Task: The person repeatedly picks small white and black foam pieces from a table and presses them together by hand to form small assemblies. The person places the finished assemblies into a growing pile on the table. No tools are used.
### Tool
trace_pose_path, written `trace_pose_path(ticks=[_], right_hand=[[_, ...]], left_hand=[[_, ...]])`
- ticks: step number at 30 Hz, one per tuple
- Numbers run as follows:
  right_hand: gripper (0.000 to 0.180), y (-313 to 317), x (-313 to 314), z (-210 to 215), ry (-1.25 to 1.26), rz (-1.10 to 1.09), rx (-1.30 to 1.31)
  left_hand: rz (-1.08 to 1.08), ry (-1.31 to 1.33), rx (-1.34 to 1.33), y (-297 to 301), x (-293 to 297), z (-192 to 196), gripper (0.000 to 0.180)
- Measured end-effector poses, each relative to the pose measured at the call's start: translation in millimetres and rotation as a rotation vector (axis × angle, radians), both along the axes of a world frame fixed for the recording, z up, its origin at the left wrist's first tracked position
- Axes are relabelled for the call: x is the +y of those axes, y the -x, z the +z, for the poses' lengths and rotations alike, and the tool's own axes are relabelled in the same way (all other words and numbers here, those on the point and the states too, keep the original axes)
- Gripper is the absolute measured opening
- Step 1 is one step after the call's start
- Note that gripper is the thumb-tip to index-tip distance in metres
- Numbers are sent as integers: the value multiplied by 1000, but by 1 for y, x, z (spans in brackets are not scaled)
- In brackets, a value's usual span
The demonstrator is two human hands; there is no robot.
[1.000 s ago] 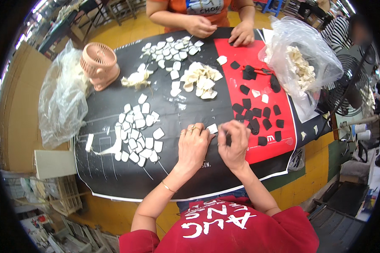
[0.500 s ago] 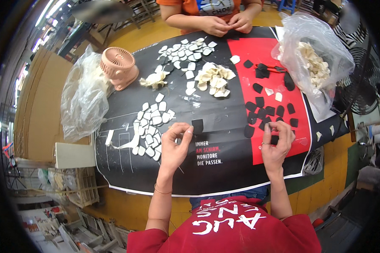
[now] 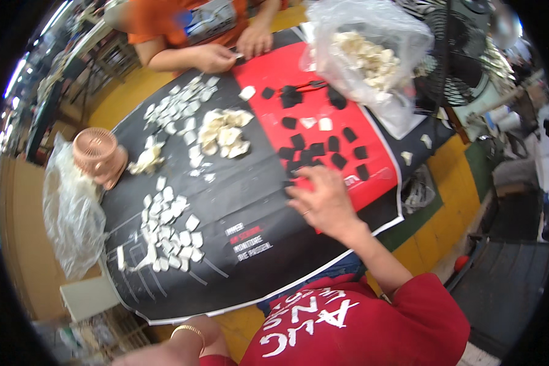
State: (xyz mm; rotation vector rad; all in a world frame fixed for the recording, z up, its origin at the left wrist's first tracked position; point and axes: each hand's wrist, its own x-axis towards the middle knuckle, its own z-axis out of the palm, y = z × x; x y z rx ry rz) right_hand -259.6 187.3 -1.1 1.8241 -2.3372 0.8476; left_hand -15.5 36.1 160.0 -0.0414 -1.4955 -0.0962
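Small black pieces (image 3: 338,160) scattered flat on a red area (image 3: 265,70).
Most are squarish, some with rounded corners, and turned at differing angles. Several crowd together and overlap near the area's left edge; others lie singly to the right, just apart from their neighbours.

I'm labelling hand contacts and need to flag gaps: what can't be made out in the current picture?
All in the head view:
Left hand: blurred and cut off by the lower edge; its grip is unseen.
Right hand: blurred; whether it holds one of the black pieces is unclear.
Pale item at the co-worker's hand: too small and blurred to identify.
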Motion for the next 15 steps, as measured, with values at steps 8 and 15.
trace_pose_path(ticks=[8, 15], right_hand=[[45, -45, -31, 5, 19, 43, -140], [16, 112, -32, 70, 469, -231, -65]], left_hand=[[-358, 217, -86, 76, 7, 42, 15], [-412, 234, -54, 78, 5, 52, 19]])
